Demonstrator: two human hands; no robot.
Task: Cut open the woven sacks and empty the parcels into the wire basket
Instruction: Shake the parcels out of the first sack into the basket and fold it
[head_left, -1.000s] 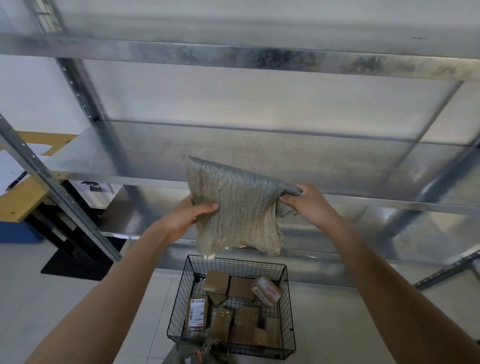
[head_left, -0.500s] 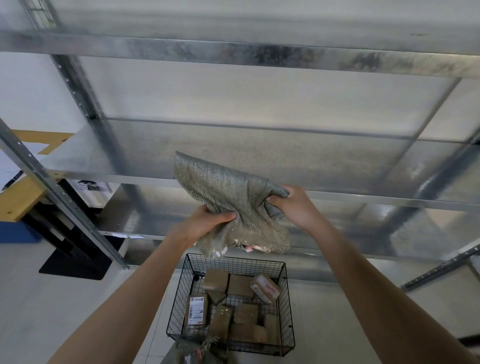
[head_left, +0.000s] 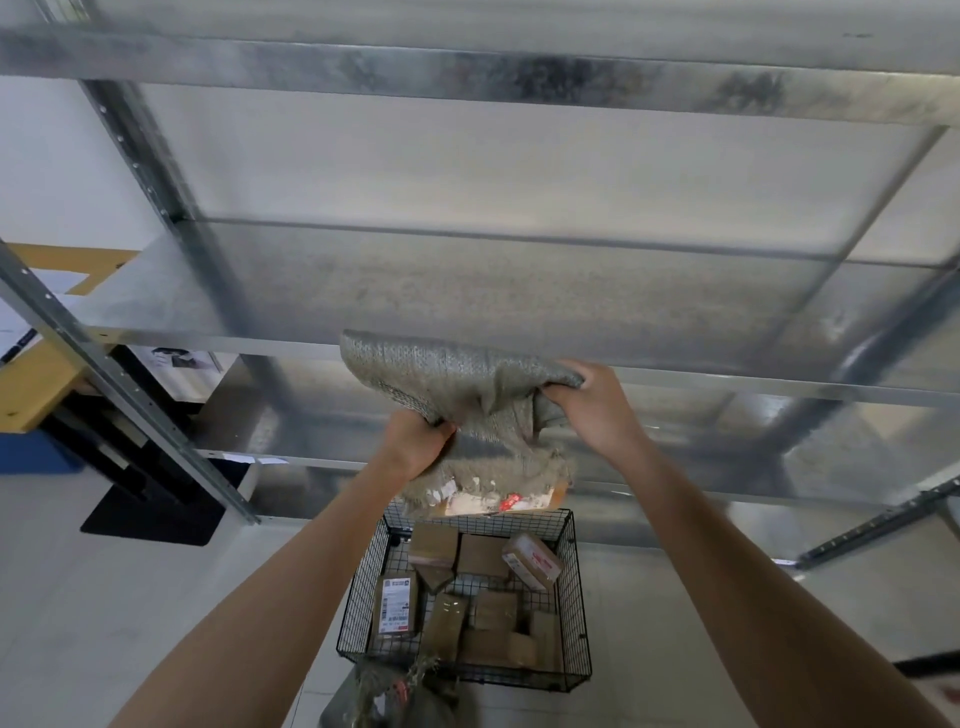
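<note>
**Both your hands grip the upended sack above the basket**

Your two bare arms reach forward and up, meeting over the wire basket (head_left: 576, 597). Your left hand (head_left: 415, 441) is closed into a fist, bunching the near side of the woven sack (head_left: 467, 395). Your right hand (head_left: 597, 410) sits slightly higher, fingers curled around the sack's upper right corner, the wrist bent so its back faces you. Between the two grips the grey-green cloth crumples and hangs with its frayed, cut mouth pointing down. A parcel (head_left: 498, 501) with a pale label and red print shows at that mouth, directly above the basket's far rim.

The basket stands on a pale floor (head_left: 130, 597) and holds a loose pile of brown cardboard parcels (head_left: 483, 597), one with a white barcode label facing up. Another sack (head_left: 395, 696) lies crumpled just in front of it. Behind everything rises galvanised metal shelving (head_left: 467, 280), with perforated uprights. At far left sit a yellow wooden table (head_left: 36, 384) and a black mat (head_left: 150, 509).
</note>
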